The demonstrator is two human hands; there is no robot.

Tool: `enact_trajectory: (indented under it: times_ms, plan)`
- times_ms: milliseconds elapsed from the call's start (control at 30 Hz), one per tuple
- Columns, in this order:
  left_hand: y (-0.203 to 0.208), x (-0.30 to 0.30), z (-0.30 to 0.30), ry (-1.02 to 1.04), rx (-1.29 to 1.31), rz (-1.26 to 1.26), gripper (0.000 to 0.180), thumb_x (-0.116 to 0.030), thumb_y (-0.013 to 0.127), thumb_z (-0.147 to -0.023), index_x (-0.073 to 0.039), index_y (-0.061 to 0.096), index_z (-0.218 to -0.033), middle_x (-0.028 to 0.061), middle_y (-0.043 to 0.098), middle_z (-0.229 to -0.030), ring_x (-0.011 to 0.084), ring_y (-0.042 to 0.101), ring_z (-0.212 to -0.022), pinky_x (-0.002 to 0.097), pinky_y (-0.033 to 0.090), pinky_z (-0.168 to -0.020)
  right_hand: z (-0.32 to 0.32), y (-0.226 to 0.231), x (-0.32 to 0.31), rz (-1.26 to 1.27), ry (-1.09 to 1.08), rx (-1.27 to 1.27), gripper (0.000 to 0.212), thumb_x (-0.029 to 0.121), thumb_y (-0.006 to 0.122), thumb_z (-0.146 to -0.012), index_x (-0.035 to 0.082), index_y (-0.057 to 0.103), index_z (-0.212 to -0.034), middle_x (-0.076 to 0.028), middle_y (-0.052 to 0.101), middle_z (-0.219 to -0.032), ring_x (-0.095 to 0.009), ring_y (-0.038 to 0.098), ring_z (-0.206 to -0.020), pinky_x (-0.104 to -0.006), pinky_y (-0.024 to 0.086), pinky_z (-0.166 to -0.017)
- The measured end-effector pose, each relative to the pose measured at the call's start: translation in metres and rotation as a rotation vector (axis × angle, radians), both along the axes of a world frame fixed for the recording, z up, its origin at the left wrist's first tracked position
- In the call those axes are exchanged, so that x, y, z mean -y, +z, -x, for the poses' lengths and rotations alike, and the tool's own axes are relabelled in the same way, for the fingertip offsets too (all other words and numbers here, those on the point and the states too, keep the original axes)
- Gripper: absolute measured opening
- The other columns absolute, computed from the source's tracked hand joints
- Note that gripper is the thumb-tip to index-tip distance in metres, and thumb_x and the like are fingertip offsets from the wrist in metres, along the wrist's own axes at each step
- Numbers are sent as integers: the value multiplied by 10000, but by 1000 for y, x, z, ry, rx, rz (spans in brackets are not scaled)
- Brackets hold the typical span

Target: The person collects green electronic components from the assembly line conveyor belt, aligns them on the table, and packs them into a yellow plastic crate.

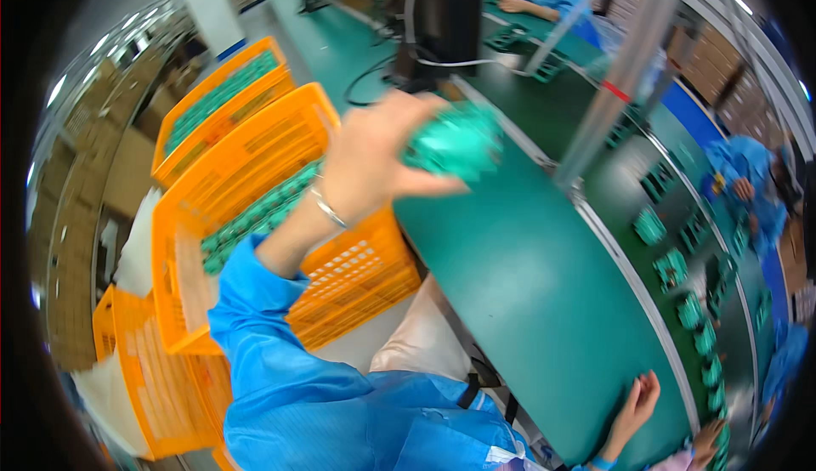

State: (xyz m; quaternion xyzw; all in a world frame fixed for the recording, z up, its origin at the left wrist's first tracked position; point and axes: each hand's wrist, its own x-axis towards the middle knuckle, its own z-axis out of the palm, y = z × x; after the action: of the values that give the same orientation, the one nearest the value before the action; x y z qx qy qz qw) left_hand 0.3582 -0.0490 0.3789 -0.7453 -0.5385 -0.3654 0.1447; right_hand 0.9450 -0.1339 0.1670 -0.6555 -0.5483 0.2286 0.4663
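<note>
My left hand (361,161) is raised over the near side of the green worktable, its thumb and fingers closed around a green plastic part (457,142). Motion blurs the part, so its exact kind does not show. Just beneath my left forearm is an orange plastic crate (183,292) with rows of similar green parts (255,224) inside. At the lower right, my right hand (633,411) rests over the worktable (527,301), fingers loosely bent and apart, holding nothing.
Another orange crate (161,165) with green parts stands behind the first. A metal post (625,80) rises by the conveyor line (629,292), where several green parts (671,269) lie. Co-workers in blue sit across it; another person's hand (705,445) is near my right hand.
</note>
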Motion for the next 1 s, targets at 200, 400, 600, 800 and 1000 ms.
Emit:
enact_trajectory:
  times_ms: [200,400,600,800,1000]
  plan:
    - [-60,93,202,644,363,268,716,-471,895,-726,-52,654,-1256,168,682,-1095,357,679,-1015,440,550,-866,35,30,5,4,-69,269,298,139,640,-1042,-53,614,-1269,-181,693,-1184,-261,670,-1068,-353,536,-961]
    - [-189,88,232,866,-67,634,812,-706,797,-701,-123,658,-1249,129,656,-1135,305,659,-1048,515,496,-836,40,29,-4,-33,-93,418,301,193,687,-1020,-37,654,-1210,-191,688,-1091,-276,674,-964,-376,553,-875]
    - [-319,52,242,791,-7,722,823,-695,813,-682,-139,643,-1265,89,589,-1125,271,613,-1090,527,456,-829,37,20,-12,-64,-80,502,282,176,705,-1007,-36,660,-1187,-195,678,-1099,-282,668,-938,-382,558,-845]
    - [-369,23,254,802,-28,661,798,-584,856,-707,-107,597,-1293,111,533,-1193,316,558,-1160,535,433,-875,49,29,-11,-86,-114,545,219,122,691,-1002,-19,674,-1169,-147,671,-1084,-250,653,-900,-365,554,-839]
    - [-391,37,256,725,102,575,858,-463,868,-753,-47,498,-1406,158,473,-1307,363,454,-1259,536,339,-1019,7,-8,-5,16,-142,402,296,87,603,-1033,-16,583,-1310,-85,611,-1170,-158,576,-1000,-287,481,-899]
